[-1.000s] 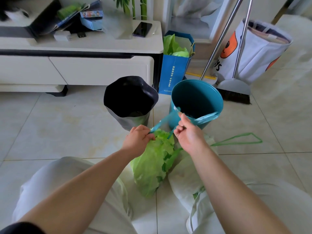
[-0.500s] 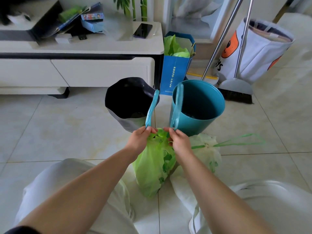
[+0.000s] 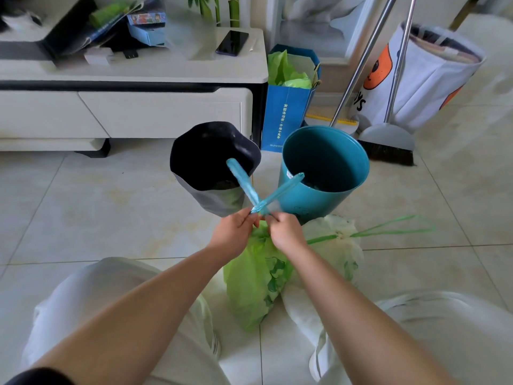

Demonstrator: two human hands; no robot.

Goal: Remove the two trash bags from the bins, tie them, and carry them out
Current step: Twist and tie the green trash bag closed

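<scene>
Pale floor tiles [image 3: 111,207] carry a green plastic trash bag [image 3: 255,279]; left hand [image 3: 233,232] and right hand [image 3: 286,232] pinch its crossed blue drawstring handles [image 3: 249,190].

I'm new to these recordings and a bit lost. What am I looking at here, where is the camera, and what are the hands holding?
There is no machine: a person wears a wide-angle camera on the head, looking down at their own bare arms. On the tiled floor stand a black-lined bin and a teal round bin. In front lie a light green plastic trash bag and a white trash bag with green drawstring. The left hand and right hand each pinch the green bag's blue tie strips, which cross just above the fingers.
</scene>
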